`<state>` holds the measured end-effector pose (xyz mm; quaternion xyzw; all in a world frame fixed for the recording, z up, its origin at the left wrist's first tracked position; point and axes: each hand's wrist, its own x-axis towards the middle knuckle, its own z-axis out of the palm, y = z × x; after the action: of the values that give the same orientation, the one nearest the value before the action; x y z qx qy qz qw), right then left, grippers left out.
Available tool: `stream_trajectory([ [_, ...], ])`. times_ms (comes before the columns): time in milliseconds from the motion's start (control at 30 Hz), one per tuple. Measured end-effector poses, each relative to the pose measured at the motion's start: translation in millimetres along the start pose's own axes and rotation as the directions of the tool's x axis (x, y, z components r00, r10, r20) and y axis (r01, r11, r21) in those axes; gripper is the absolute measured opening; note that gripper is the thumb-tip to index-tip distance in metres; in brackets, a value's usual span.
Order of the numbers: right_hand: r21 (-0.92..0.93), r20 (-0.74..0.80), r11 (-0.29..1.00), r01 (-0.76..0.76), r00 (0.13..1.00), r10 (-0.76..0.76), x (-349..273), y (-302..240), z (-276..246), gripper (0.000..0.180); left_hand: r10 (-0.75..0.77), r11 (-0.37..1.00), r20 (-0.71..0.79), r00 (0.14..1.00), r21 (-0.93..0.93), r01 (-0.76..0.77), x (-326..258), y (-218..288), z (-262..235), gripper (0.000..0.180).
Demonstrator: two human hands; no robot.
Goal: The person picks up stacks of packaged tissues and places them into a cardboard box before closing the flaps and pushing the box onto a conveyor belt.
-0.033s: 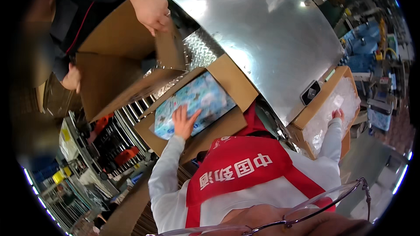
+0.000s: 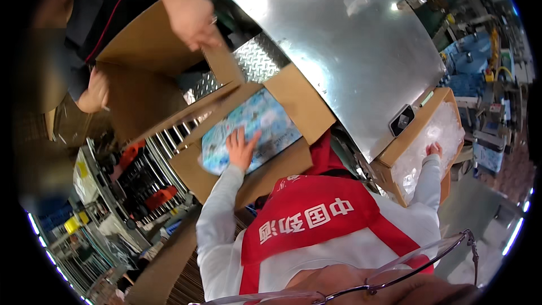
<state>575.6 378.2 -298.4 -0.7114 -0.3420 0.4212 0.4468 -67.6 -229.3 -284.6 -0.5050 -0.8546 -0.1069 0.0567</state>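
My left hand (image 2: pixel 240 151) lies open, fingers spread, on a blue and white patterned pack (image 2: pixel 257 128) inside an open cardboard carton (image 2: pixel 226 178). The carton's flaps stand folded outward. Off to the right, my right hand (image 2: pixel 433 148) reaches into a second cardboard box (image 2: pixel 384 154) filled with clear plastic pieces (image 2: pixel 415 164). Its fingers are bent together on a clear piece there; exactly how they grip it is partly hidden.
Across from me, a co-worker's hands (image 2: pixel 195 22) hold a large empty-looking carton (image 2: pixel 141 90) tilted beside mine. Rollers (image 2: pixel 169 142) run beneath the cartons. A shiny metal table (image 2: pixel 350 51) lies ahead, with a dark handheld device (image 2: pixel 401 120) at the box's edge.
My left hand has shifted slightly right and up on the pack. The co-worker's carton has moved a little, its near wall lifting. My right hand stays over the clear pieces, slightly lower.
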Motion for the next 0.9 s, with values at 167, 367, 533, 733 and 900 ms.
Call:
stream_trajectory([
  [167,-0.418,0.157,0.899,-0.129,0.965,0.211,-80.5,-3.4,40.2,0.039,-0.127,0.951,0.137,0.982,0.298,0.081,53.2,-31.4,45.8,0.089],
  [367,-0.678,0.04,0.681,0.278,0.938,-0.343,-83.3,24.8,36.1,0.03,-0.192,0.976,0.54,0.819,0.018,0.217,44.8,-57.0,72.0,0.135],
  [533,-0.554,0.109,0.778,0.298,0.952,-0.287,-115.2,53.3,64.4,0.019,-0.23,0.956,0.78,0.582,0.068,0.287,69.5,-83.2,111.8,0.143],
  [733,-0.693,0.2,0.593,0.41,0.9,-0.388,-61.8,56.7,-6.3,0.013,-0.055,0.957,0.473,0.879,-0.225,0.181,37.7,-63.1,147.5,0.101],
  [900,-0.584,0.097,0.672,0.455,0.861,-0.5,-119.6,38.1,19.3,0.017,-0.151,0.842,0.433,0.889,-0.415,0.345,-54.3,-59.5,147.4,0.08],
])
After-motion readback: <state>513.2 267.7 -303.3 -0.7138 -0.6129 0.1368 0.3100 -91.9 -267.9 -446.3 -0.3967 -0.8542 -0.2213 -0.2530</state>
